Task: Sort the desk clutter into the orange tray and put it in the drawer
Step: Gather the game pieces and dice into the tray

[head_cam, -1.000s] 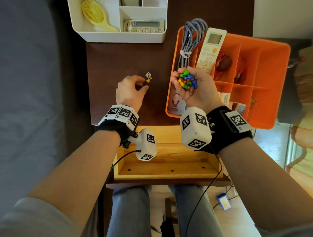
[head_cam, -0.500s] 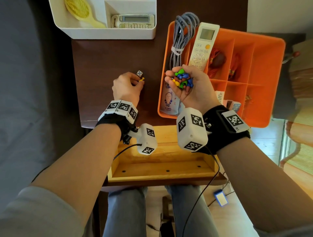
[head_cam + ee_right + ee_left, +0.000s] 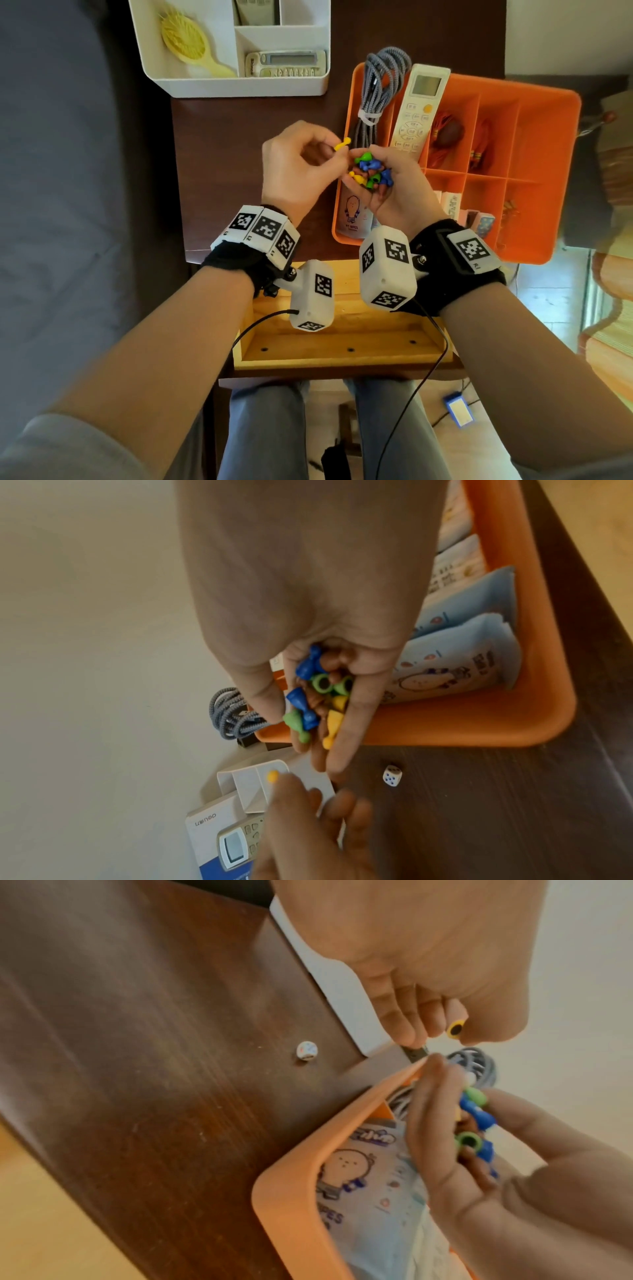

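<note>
Landmark: the orange tray [image 3: 541, 144], a divided organiser on the dark desk [image 3: 239, 144]; every place below is told from it.
Left hand: the left hand [image 3: 298, 171] hovers just off the tray's left rim, thumb and forefinger pinching a yellow game pawn [image 3: 342, 144]; the other fingers are curled in.
Right hand: the right hand [image 3: 394, 192] is cupped palm-up over the tray's front-left compartment, fingers bent round a heap of pawns [image 3: 371, 171] in blue, green, yellow and brown.
Key relation: the yellow pawn lies just left of the heap and a little farther from the person, not yet touching it. Its long axis points its round head toward the tray's far end. My judgement is that the left hand needs only a short move rightward to drop it into the cupped palm.
Die: a white die [image 3: 307, 1050] sits on the desk left of the tray, well clear of the rim; the left hand is the nearer one to it.
Already in tray: a coiled grey cable [image 3: 382, 89] and a white remote [image 3: 419, 109] in the left compartments, a wet-wipes pack [image 3: 352, 216] under the right hand.
Drawer: the open wooden drawer [image 3: 342, 346] is in front of the tray, below both wrists, with nothing seen in it.
Progress: I judge the sorting unfinished; pawns and die remain outside the tray, and the tray is not yet in the drawer.
Risk: the loosely cupped heap could spill if the palm tips.
</note>
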A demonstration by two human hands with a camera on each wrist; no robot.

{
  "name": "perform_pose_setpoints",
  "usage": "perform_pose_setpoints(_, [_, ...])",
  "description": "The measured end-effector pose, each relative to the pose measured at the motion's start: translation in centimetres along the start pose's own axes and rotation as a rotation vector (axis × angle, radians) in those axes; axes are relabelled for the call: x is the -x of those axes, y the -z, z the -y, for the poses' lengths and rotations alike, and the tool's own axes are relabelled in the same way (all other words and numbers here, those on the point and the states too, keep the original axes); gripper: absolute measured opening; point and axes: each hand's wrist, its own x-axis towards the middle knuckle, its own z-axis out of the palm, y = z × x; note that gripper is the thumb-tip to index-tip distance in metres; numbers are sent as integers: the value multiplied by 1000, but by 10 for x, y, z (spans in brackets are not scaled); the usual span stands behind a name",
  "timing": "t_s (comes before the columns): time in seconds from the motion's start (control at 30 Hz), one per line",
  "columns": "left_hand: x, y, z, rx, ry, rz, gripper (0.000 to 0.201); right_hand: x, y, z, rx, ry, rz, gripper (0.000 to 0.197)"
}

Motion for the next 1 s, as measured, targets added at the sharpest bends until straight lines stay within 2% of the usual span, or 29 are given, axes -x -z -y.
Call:
perform_pose_setpoints(0.1, [0, -4, -7, -46, -125, 56, 10, -2, -2, -1, -8, -14, -40, 35])
perform_pose_setpoints(0.2, [3, -7, -8, -114, -192, 123, 12, -2, -6, 1, 3, -37, -31, 21])
perform_pose_setpoints(0.33, [3, -6, -6, -221, -258, 223, 21, 0, -9, 2, -52, -54, -31, 18])
perform_pose_setpoints(0.43, [1, -4, -7, -201, -273, 214, 33, 0, -9, 1, -80, -62, 0, 22])
perform_pose_setpoints(0.6, [-3, 1, 8, -248, -167, 28, 25, 0, -9, 4, -92, -41, -3, 22])
perform_pose_setpoints(0.7, [-6, 3, 27, -378, 51, -34, 29, 1, -9, 8, -72, -37, -10, 25])
perform_pose_setpoints(0.8, [-8, 6, 45, -487, 221, 15, 42, 1, -8, 11, -54, -28, -6, 25])
perform_pose_setpoints(0.9, [-9, 7, 55, -513, 244, 75, 46, -1, -7, 13, -43, -20, 2, 26])
perform_pose_setpoints(1.0, [-11, 4, 60, -508, 236, 109, 39, -2, -7, 14, -35, -19, 5, 26])
